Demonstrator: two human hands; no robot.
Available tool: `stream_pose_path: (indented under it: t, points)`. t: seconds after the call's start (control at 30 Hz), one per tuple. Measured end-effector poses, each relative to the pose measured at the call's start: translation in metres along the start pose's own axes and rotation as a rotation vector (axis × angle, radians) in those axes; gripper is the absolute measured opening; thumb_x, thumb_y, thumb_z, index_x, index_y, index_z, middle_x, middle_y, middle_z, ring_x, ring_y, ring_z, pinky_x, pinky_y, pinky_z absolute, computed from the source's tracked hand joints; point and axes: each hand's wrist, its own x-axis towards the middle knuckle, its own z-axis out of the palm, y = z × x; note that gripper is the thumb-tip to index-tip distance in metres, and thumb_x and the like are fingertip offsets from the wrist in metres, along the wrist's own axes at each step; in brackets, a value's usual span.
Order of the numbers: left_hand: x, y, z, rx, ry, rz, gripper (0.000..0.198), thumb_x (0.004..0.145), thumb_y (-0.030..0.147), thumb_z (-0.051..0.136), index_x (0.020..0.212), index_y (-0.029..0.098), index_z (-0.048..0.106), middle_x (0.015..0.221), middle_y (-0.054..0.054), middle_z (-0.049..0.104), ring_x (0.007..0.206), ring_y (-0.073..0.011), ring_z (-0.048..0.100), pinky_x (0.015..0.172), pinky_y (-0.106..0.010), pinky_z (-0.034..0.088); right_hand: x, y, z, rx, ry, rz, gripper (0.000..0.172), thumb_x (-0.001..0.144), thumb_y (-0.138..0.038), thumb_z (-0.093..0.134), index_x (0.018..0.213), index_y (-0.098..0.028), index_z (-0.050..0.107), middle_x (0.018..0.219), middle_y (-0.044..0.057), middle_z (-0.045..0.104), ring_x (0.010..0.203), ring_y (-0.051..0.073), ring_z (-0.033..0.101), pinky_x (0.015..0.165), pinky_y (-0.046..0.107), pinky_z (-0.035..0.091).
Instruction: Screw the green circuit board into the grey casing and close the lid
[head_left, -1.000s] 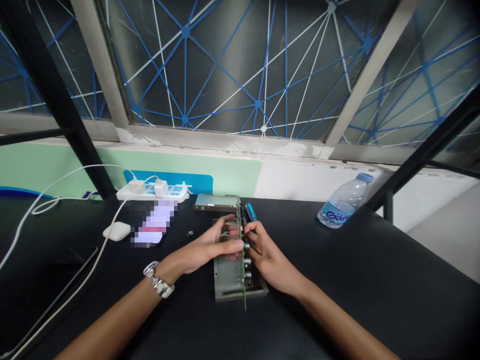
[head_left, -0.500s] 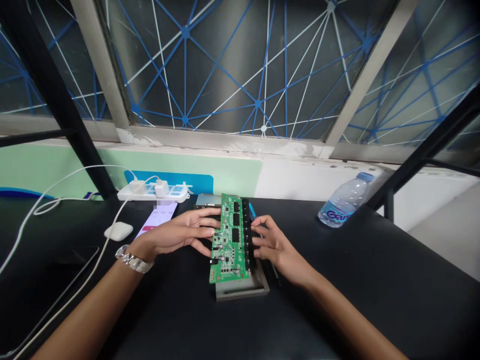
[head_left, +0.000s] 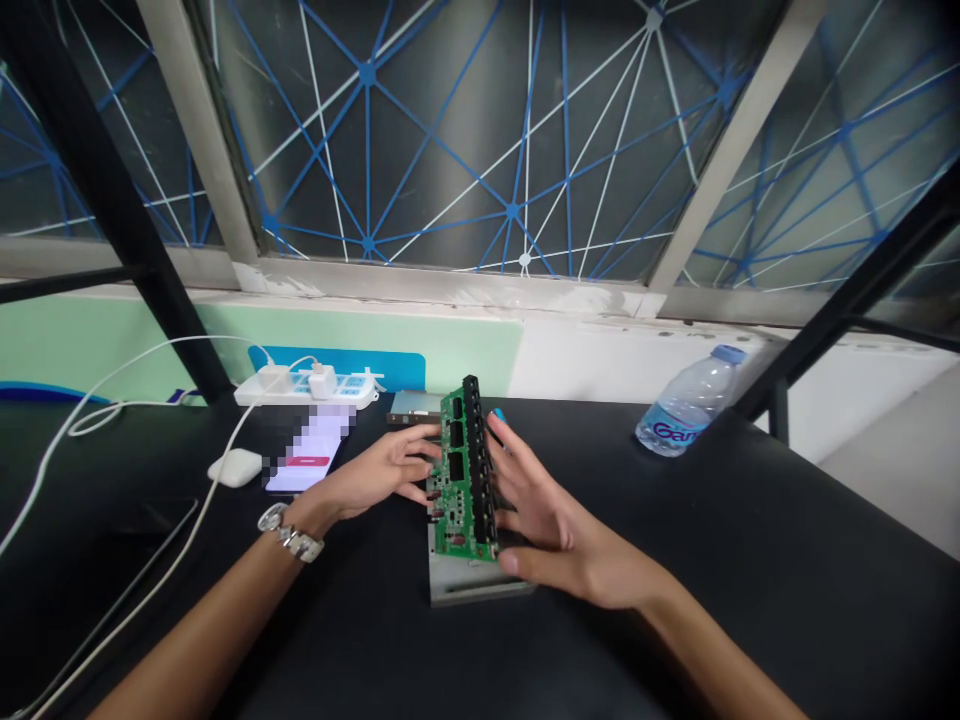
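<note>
A green circuit board (head_left: pixel 459 515) with black chips and a row of black ports along its right side is tilted, port side raised, above a shallow grey metal case (head_left: pixel 465 588). At the board's left edge, my left hand (head_left: pixel 386 468) grips it with the fingertips. My right hand (head_left: pixel 555 520) supports the port side, its fingers partly hidden behind the ports and the thumb at the near corner. A blue-handled tool (head_left: pixel 498 414) lies beyond my right fingers, mostly covered.
Behind the board lies a flat metal piece (head_left: pixel 415 404). To the left are a lit phone (head_left: pixel 307 460), a white earbud case (head_left: pixel 235 467), a power strip (head_left: pixel 352 388) with plugs and a white cable (head_left: pixel 206 500). A water bottle (head_left: pixel 686 405) leans at the right.
The board has tipped, its port side rising and shifting left. My right hand has spread, and its thumb has come to the near corner. The left hand stays at the left edge.
</note>
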Motion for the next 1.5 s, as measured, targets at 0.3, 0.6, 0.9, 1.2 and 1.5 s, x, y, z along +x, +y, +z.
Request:
stream_pose_path:
  t: [0.3,0.6,0.9,1.2,1.5]
  points:
    - [0.008,0.0,0.034,0.143,0.113,0.172,0.046,0.088,0.028,0.061,0.132,0.021,0.052,0.113,-0.011,0.066,0.101,-0.0257,0.063,0.079,-0.036,0.054,-0.002,0.006,0.027,-0.462,0.121,-0.066,0.113,0.075,-0.016,0.071,0.153,-0.037,-0.008,0.163,0.005,0.005,0.147,0.033,0.013,0.11,0.053,0.035]
    - [0.008,-0.002,0.041,0.19,0.219,0.26,0.053,0.08,0.031,0.068,0.13,0.019,0.055,0.106,-0.01,0.071,0.101,-0.0274,0.065,0.088,-0.04,0.052,0.0,0.01,0.034,-0.573,0.161,-0.117,0.112,0.073,-0.017,0.069,0.154,-0.033,-0.007,0.163,0.005,0.005,0.147,0.035,0.014,0.113,0.058,0.029]
    - [0.004,0.006,0.019,0.162,0.144,0.126,0.048,0.088,0.03,0.059,0.134,0.021,0.051,0.098,-0.007,0.063,0.089,-0.0209,0.061,0.072,-0.035,0.055,-0.004,-0.001,0.018,-0.317,0.139,-0.075,0.1,0.079,-0.012,0.063,0.155,-0.036,0.003,0.157,0.008,0.026,0.133,0.033,0.042,0.1,0.049,0.046]
    - [-0.003,0.013,-0.001,0.281,0.211,0.025,0.05,0.084,0.042,0.063,0.126,0.017,0.055,0.093,-0.007,0.06,0.095,-0.0235,0.057,0.057,-0.026,0.057,0.001,0.014,-0.007,-0.129,0.271,0.123,0.079,0.083,-0.027,0.065,0.151,-0.033,0.027,0.127,0.011,0.05,0.088,0.019,0.059,0.072,0.036,0.054]
    - [-0.003,0.011,0.003,0.31,0.185,-0.046,0.042,0.078,0.045,0.066,0.105,0.016,0.053,0.08,-0.002,0.05,0.088,-0.0219,0.055,0.051,-0.026,0.057,0.009,0.032,-0.005,-0.687,0.406,0.124,0.06,0.088,-0.03,0.057,0.144,-0.015,0.042,0.083,0.001,0.057,0.057,0.009,0.049,0.056,0.025,0.044]
